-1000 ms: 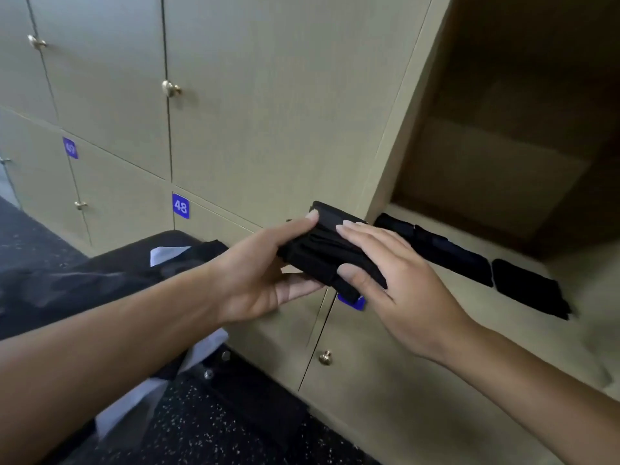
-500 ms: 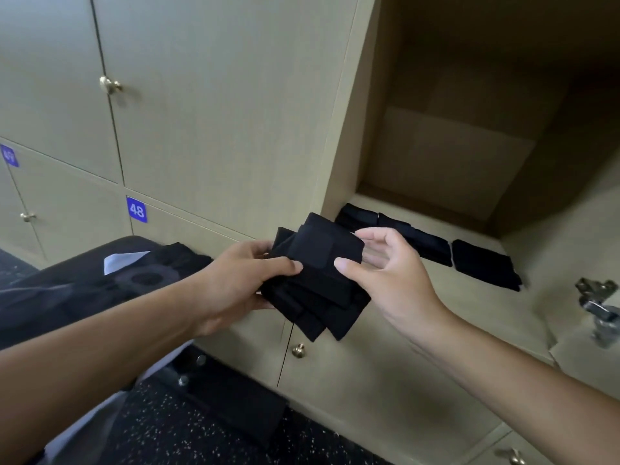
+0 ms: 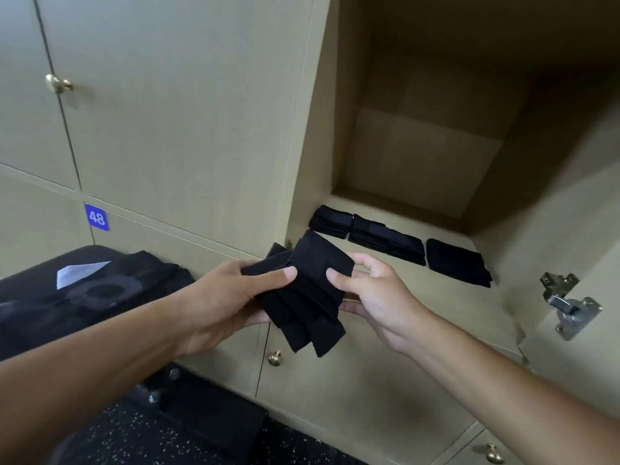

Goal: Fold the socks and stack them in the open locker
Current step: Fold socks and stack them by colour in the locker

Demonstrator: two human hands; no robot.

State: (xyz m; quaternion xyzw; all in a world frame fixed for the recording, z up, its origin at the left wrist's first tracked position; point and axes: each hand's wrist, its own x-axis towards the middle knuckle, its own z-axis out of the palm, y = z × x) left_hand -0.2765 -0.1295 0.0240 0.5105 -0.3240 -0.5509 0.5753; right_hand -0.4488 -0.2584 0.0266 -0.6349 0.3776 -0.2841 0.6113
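A bundle of folded black socks (image 3: 307, 293) is held in front of the open locker (image 3: 419, 162), just below its front edge. My left hand (image 3: 221, 300) grips the bundle from the left, thumb on top. My right hand (image 3: 375, 297) holds its right side, thumb on the upper fold and fingers underneath. The loose ends hang down and fan out. On the locker floor (image 3: 453, 297) lie three piles of folded black socks: left (image 3: 330, 221), middle (image 3: 385, 241), right (image 3: 458, 261).
The locker's door (image 3: 577, 229) stands open at the right with a metal hinge (image 3: 570, 305) on it. Closed lockers with brass knobs surround it; one bears the label 48 (image 3: 96, 217). A black bench (image 3: 67, 290) with dark clothing sits lower left.
The bundle has shifted from a tight fold to a looser one with ends hanging down. My view has swung right, showing more of the locker and its door hinge.
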